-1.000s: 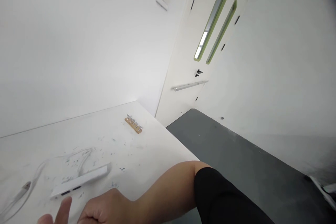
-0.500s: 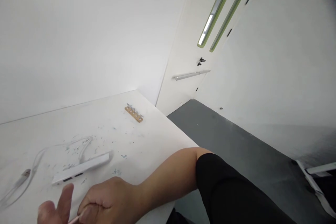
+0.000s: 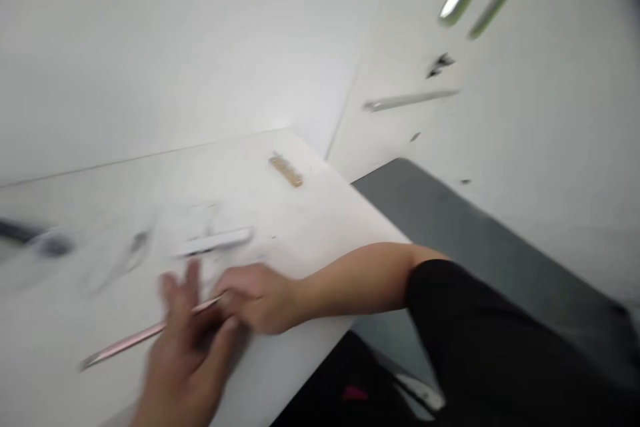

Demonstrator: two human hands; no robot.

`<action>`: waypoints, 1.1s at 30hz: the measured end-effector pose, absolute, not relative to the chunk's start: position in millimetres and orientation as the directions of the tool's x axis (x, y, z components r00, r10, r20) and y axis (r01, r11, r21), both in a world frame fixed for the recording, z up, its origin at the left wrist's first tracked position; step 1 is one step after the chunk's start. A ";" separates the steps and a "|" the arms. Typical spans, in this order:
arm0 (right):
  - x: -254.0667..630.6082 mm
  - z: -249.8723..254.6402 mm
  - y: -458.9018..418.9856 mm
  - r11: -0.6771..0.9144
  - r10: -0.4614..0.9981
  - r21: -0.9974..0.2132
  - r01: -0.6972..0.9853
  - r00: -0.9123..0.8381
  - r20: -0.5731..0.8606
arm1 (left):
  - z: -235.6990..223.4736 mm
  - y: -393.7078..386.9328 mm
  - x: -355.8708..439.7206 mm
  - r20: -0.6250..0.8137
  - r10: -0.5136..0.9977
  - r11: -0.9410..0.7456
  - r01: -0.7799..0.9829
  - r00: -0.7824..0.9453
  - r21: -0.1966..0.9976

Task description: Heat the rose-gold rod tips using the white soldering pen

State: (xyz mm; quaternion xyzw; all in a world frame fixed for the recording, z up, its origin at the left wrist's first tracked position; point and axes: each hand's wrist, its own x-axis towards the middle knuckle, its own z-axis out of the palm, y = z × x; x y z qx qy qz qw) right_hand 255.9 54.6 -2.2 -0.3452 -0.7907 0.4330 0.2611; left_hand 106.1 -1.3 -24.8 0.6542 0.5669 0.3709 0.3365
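You are holding a slim pink stick (image 3: pixel 130 341) in front of you over the table (image 3: pixel 60 340), and it is slanting from a pale tip at the lower left up to your right hand (image 3: pixel 265 300). Your right fingers are closing on its upper end, with the knuckles turning outward and the bare forearm running back to a black sleeve (image 3: pixel 465 320). Your left hand (image 3: pixel 183 353) is crossing the stick's middle; two of its fingers are pointing up and its thumb is reaching toward the right hand, but blur is hiding whether those fingers are gripping the stick or only steadying it. Just beyond your hands, a white bar (image 3: pixel 225 239) with dark slots along its near side is lying on the table. To the left of it, a pale cable with a grey connector (image 3: pixel 139 240) is trailing, blurred, and a dark object (image 3: pixel 55 243) is showing farther left, too smeared to name. Near the table's far right corner, a small wooden strip (image 3: pixel 287 171) is resting alone, well apart from your hands, and the grey floor (image 3: pixel 415 207) is stretching beyond the edge.
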 end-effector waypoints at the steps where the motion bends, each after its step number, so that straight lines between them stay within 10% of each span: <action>1: 256.0 -5.1 54.3 0.375 0.787 -0.877 0.301 -0.603 0.130 | -20.1 -1.9 107.5 0.047 0.996 -0.076 0.499 0.070 0.863; 33: 254.6 -12.0 57.4 0.237 0.759 -0.960 0.149 -0.645 0.088 | -17.1 4.6 108.0 0.112 0.976 -0.170 0.331 0.187 0.928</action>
